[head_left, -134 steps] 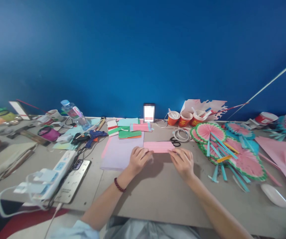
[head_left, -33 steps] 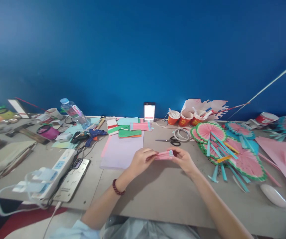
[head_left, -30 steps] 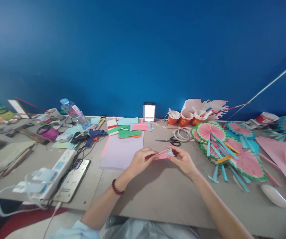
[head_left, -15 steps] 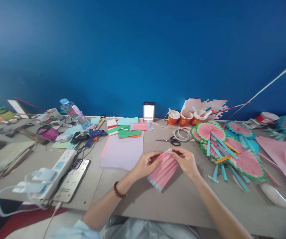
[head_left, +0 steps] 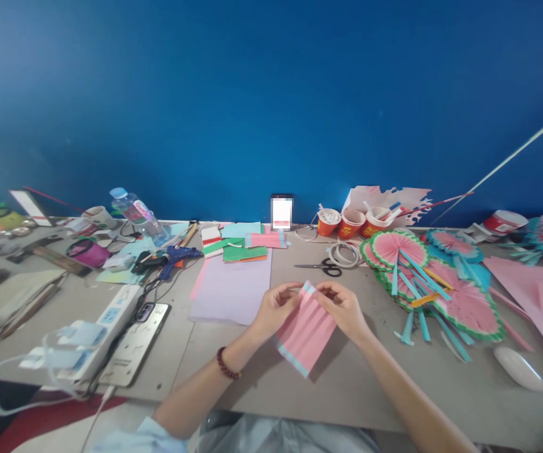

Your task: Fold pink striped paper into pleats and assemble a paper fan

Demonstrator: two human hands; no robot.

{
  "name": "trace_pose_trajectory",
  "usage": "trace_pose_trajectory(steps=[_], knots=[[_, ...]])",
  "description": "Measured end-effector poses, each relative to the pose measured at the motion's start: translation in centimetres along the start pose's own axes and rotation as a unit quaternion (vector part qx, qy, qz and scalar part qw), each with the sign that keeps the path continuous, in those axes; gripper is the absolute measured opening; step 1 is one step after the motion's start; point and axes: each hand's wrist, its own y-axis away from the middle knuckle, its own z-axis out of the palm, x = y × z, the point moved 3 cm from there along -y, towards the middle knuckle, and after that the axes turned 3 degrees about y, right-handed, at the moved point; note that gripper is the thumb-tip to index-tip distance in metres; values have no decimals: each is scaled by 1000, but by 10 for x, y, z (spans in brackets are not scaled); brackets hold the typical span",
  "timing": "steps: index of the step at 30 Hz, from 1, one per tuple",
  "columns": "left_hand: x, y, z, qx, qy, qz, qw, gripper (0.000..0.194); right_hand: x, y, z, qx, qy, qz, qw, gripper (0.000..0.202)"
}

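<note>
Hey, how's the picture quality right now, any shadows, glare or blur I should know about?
Head view: soft shadows fall on the table around the pleated pink paper; head view again: the small screen is washed white and pixelated; same head view: the green item at far left looks smeared, and the white mouse-shaped object shows a bright highlight.

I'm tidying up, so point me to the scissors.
In the head view, the scissors lie right of centre, beyond the right hand, beside the white rings.
</note>
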Motion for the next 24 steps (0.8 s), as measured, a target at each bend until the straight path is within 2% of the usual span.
trace_pose_trajectory(steps=[4,8,14,20,24], knots=[[-2,-2,0,39,-19,20,999,32,1,1,3,-20,-7,18,1000,29],[1,-4,-2,78,11,6,997,27,5,3,6,-35,-12,5,999,26],[5,-1,-1,29,132,-99,986,31,7,4,8,-36,-10,-26,999,22],[4,0,-1,41,144,-78,986,25,-1,7,10,-37,-15,-28,999,23],[2,1,0,49,120,-61,990,25,-4,8,10,-12,4,-29,1000,24]])
